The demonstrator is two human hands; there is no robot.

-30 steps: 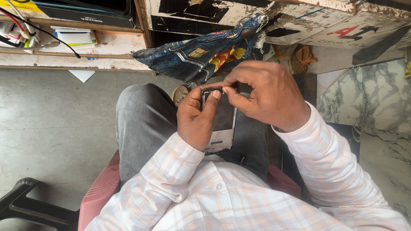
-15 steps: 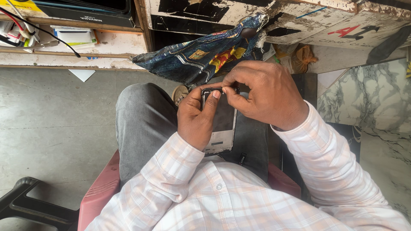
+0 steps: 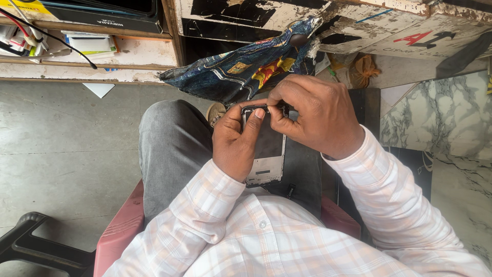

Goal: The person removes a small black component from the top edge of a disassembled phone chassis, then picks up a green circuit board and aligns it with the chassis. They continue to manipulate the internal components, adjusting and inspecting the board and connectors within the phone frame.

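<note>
A person is sitting on one red chair (image 3: 120, 233), working over one grey-trousered lap (image 3: 171, 149), with one worn bench (image 3: 359, 25) ahead and one dark printed cloth (image 3: 241, 72) hanging from it. One phone frame (image 3: 266, 154) is lying above the lap, held upright in both hands. The left hand (image 3: 237, 141) is wrapping around its left edge, thumb pressing across the top. The right hand (image 3: 315, 118) is pinching the frame's top edge narrowly with fingertips; whether some small part sits between them is impossible to tell.

The likely trouble: the frame is resting on nothing firm, so a hard pull could be bending it, or a loosened small piece could be dropping to the floor (image 3: 61, 143). One black cable (image 3: 51, 36) is trailing across the shelf.
</note>
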